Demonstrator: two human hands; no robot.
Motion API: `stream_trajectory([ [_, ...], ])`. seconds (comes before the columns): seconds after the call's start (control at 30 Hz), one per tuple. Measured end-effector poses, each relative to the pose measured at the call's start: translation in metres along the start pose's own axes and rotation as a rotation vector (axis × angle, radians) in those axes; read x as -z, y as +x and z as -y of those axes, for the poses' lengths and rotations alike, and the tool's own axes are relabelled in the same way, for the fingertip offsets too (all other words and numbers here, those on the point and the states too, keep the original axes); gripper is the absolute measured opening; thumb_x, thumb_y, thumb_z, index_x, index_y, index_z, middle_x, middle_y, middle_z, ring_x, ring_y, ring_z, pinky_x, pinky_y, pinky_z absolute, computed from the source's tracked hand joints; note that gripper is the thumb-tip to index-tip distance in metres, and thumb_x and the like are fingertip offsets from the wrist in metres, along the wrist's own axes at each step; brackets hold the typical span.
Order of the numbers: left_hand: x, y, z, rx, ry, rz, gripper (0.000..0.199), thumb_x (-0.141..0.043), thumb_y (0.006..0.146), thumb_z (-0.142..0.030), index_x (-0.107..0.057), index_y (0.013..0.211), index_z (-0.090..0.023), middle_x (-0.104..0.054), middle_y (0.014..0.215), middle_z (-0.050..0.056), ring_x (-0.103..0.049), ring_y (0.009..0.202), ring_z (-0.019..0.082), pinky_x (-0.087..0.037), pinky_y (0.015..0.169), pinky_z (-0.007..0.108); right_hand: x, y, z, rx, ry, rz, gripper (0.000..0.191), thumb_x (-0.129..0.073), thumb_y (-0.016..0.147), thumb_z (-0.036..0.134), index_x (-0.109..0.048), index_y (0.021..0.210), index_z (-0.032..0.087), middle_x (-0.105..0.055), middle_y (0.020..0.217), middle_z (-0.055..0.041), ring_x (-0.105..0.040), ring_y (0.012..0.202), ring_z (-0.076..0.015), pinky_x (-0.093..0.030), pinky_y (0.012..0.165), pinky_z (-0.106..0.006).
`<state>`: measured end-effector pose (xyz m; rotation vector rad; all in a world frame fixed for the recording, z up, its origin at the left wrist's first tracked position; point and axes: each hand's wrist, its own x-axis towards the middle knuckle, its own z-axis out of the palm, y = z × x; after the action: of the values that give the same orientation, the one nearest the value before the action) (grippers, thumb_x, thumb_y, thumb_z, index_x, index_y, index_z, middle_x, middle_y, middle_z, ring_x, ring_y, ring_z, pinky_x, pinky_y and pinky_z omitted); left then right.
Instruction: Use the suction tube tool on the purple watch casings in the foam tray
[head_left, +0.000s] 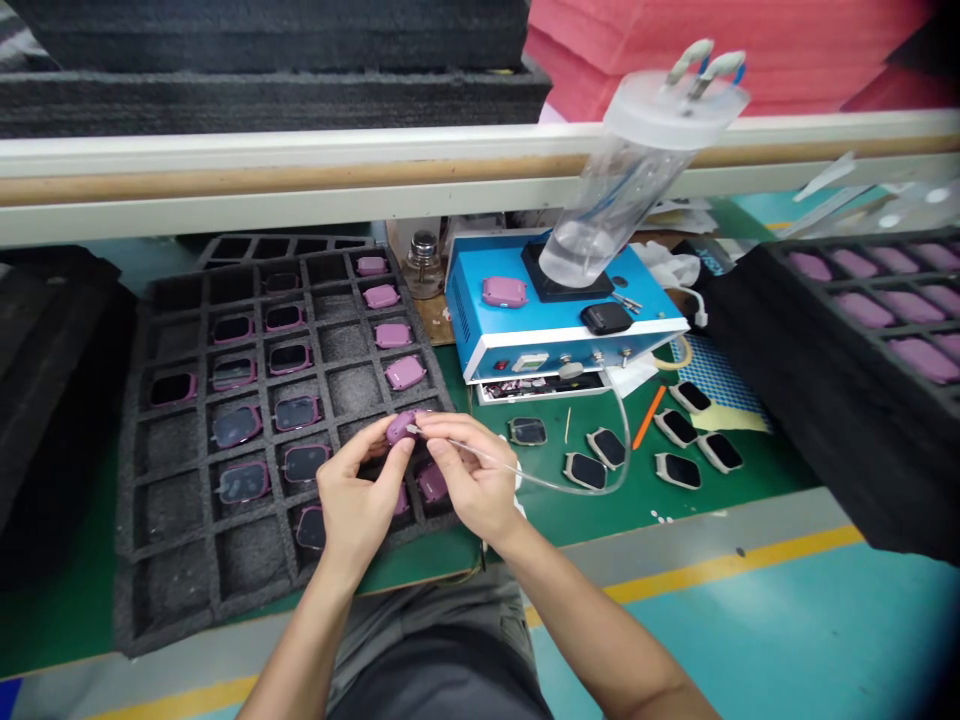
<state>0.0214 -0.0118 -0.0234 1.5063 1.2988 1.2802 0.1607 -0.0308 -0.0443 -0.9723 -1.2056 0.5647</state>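
Observation:
Between the fingertips of my left hand [360, 490] is a purple smartwatch case [403, 426], held above the near right part of a black foam tray [176, 530]. My right hand [476, 475] pinches the white-tipped end of a clear thin tube [540, 483] against the case. The tube loops back to the front of a blue machine [480, 345]. Purple watch cases, some with dark screens up like this watch [236, 427], sit in many of the tray's pockets; others lie under my hands, partly hidden.
A clear cylinder of liquid [600, 210] leans on the machine, beside a purple case [504, 291] and a black case [606, 318]. Several pale-framed watches [679, 470] and an orange stick [649, 417] lie on the green mat. Another foam tray [840, 330] stands right; a shelf rail [300, 180] crosses behind.

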Motion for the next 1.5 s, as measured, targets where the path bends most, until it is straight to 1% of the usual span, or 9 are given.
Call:
stream_trajectory([
  [0.1,0.0003,0.0001,-0.0004,0.003,0.009,0.001,0.028,-0.083,0.085,-0.032,-0.082,0.11,-0.02,-0.085,0.105,0.006,-0.082,0.091,0.022,-0.067,0.089,0.035,0.0001,0.0001,-0.0003,-0.003,-0.007,-0.001,0.014,-0.067,0.099,0.022,-0.08,0.104,0.027,-0.083,0.106,-0.0061,-0.08,0.102,-0.0209,-0.068,0.093,-0.038],
  [0.3,0.0001,0.001,-0.0006,-0.006,0.01,-0.001,0.028,-0.082,0.085,-0.03,-0.082,0.11,-0.019,-0.085,0.105,0.007,-0.082,0.091,0.022,-0.067,0.089,0.034,0.0003,0.0001,-0.0002,0.006,0.026,0.002,0.017,-0.067,0.099,0.017,-0.08,0.106,0.027,-0.082,0.107,-0.0055,-0.08,0.102,-0.0192,-0.066,0.094,-0.036],
  [0.53,0.0,0.0009,-0.0011,-0.018,0.0,-0.008,0.026,-0.082,0.084,-0.026,-0.083,0.109,-0.019,-0.085,0.103,0.005,-0.082,0.089,0.019,-0.066,0.087,0.028,0.0004,-0.0011,-0.0001,-0.013,0.037,0.006,0.019,-0.067,0.099,0.016,-0.08,0.107,0.028,-0.082,0.108,-0.0059,-0.079,0.104,-0.02,-0.065,0.095,-0.037],
  [0.73,0.0005,0.0005,0.0001,-0.017,-0.004,-0.008,0.026,-0.083,0.084,-0.025,-0.083,0.11,-0.019,-0.085,0.103,0.004,-0.082,0.089,0.018,-0.066,0.087,0.026,0.0002,-0.0007,-0.0014,-0.012,0.049,0.01,0.021,-0.067,0.098,0.014,-0.08,0.107,0.028,-0.081,0.108,-0.0053,-0.078,0.104,-0.0191,-0.064,0.096,-0.035],
  [1.07,0.0,0.0006,0.0,-0.017,0.007,-0.005,0.027,-0.082,0.085,-0.027,-0.083,0.11,-0.018,-0.085,0.104,0.005,-0.082,0.09,0.019,-0.066,0.088,0.028,0.0003,0.0,-0.0005,-0.002,0.033,0.007,0.02,-0.067,0.098,0.014,-0.08,0.107,0.027,-0.081,0.107,-0.0057,-0.079,0.103,-0.0186,-0.065,0.094,-0.035],
  [1.3,0.0002,0.0001,0.0012,-0.018,0.012,0.003,0.026,-0.082,0.085,-0.027,-0.082,0.111,-0.019,-0.085,0.104,0.005,-0.082,0.09,0.019,-0.066,0.088,0.029,0.0003,0.0004,0.0001,-0.005,0.024,0.007,0.018,-0.067,0.099,0.016,-0.08,0.106,0.027,-0.082,0.106,-0.0057,-0.079,0.102,-0.0196,-0.066,0.094,-0.036],
  [1.5,0.0014,-0.001,0.0013,-0.017,0.028,0.005,0.027,-0.081,0.086,-0.028,-0.083,0.111,-0.02,-0.085,0.104,0.005,-0.081,0.091,0.02,-0.066,0.088,0.032,0.001,-0.0004,0.0002,-0.019,0.016,0.013,0.017,-0.067,0.099,0.018,-0.08,0.105,0.028,-0.082,0.107,-0.0057,-0.079,0.103,-0.0202,-0.066,0.095,-0.038],
])
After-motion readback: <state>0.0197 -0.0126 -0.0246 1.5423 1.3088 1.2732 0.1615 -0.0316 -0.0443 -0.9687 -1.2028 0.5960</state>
